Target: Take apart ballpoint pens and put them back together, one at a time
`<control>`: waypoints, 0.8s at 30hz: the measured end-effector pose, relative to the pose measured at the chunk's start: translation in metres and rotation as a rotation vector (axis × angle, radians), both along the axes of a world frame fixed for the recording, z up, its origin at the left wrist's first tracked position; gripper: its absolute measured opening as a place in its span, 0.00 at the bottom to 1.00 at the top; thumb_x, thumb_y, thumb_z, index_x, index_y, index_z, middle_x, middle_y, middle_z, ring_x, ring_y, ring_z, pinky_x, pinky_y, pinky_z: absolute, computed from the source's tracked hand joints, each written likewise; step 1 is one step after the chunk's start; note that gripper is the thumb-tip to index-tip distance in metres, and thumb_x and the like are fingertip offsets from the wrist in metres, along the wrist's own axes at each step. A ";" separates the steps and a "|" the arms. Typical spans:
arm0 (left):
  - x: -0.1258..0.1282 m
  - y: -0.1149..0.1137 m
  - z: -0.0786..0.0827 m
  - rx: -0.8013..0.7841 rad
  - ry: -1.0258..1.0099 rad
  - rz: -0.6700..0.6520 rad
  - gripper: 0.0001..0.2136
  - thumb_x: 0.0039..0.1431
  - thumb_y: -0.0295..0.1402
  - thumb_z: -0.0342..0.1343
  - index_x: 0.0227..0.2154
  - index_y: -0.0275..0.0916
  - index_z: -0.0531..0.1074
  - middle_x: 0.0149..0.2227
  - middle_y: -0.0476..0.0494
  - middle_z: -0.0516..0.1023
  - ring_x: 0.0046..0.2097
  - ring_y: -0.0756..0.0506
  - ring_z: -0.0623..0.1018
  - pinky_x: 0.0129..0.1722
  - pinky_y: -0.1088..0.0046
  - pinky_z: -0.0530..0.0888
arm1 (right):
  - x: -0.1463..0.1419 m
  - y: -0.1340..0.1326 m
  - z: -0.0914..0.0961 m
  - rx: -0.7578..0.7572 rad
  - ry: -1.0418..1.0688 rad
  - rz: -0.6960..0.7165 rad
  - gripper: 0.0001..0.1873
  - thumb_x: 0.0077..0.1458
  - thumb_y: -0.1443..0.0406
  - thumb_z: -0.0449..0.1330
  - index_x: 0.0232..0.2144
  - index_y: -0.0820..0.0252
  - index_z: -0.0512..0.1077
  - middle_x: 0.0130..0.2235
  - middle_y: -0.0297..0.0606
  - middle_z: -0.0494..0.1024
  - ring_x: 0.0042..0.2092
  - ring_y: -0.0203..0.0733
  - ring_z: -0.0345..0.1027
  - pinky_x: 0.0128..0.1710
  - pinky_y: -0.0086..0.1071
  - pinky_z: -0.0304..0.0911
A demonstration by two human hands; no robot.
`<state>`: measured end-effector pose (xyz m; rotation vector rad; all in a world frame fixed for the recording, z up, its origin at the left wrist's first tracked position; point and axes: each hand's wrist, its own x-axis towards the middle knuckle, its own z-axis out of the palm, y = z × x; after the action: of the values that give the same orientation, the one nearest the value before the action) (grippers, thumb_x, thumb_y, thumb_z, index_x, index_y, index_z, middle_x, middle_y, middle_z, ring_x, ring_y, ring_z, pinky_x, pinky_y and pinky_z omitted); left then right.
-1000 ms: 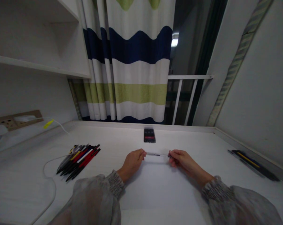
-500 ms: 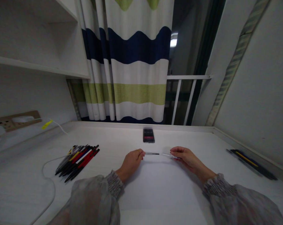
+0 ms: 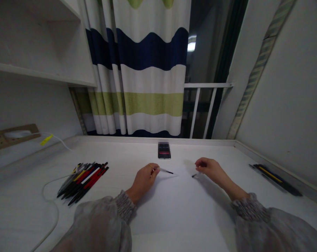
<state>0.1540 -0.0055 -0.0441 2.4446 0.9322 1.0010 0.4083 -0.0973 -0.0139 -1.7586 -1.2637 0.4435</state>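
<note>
Around the middle of the desk (image 3: 121,150): slim pen (image 3: 169,172), tip toward the right edge.
Left hand (image 3: 144,179): pinching the pen's other end.
Right hand (image 3: 212,170): fingers curled by a small dark-ended piece (image 3: 194,176); cannot tell whether gripping.
Pen and piece: apart, separation seemingly done; pen not yet set down.
Toward the left edge: pen pile (image 3: 83,180), untouched.

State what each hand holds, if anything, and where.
Left hand: pen, pinched at its left end. Right hand: unclear whether it grips the dark-tipped piece.
</note>
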 end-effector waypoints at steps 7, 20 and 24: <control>-0.002 -0.006 0.005 0.138 -0.146 -0.047 0.10 0.56 0.34 0.46 0.35 0.35 0.68 0.28 0.46 0.73 0.27 0.51 0.71 0.25 0.78 0.67 | -0.002 -0.010 0.016 0.026 -0.090 -0.033 0.05 0.32 0.67 0.57 0.20 0.60 0.69 0.19 0.29 0.68 0.23 0.34 0.61 0.24 0.28 0.55; -0.010 -0.015 0.017 0.420 -0.233 -0.167 0.04 0.51 0.28 0.49 0.24 0.36 0.65 0.21 0.50 0.67 0.22 0.53 0.66 0.24 0.78 0.65 | 0.001 -0.014 0.017 -0.195 -0.571 -0.145 0.08 0.44 0.71 0.55 0.30 0.63 0.71 0.30 0.39 0.74 0.33 0.39 0.68 0.34 0.29 0.59; -0.010 -0.016 0.018 0.415 -0.177 -0.121 0.04 0.50 0.29 0.48 0.23 0.37 0.64 0.20 0.50 0.67 0.21 0.53 0.66 0.23 0.78 0.65 | -0.003 -0.009 0.004 -0.383 -0.743 -0.089 0.14 0.47 0.71 0.54 0.39 0.65 0.71 0.38 0.45 0.73 0.40 0.42 0.67 0.38 0.28 0.57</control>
<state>0.1444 -0.0211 -0.0264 2.6396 0.5529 1.4585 0.4055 -0.1058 -0.0101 -2.4197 -1.6673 -0.0512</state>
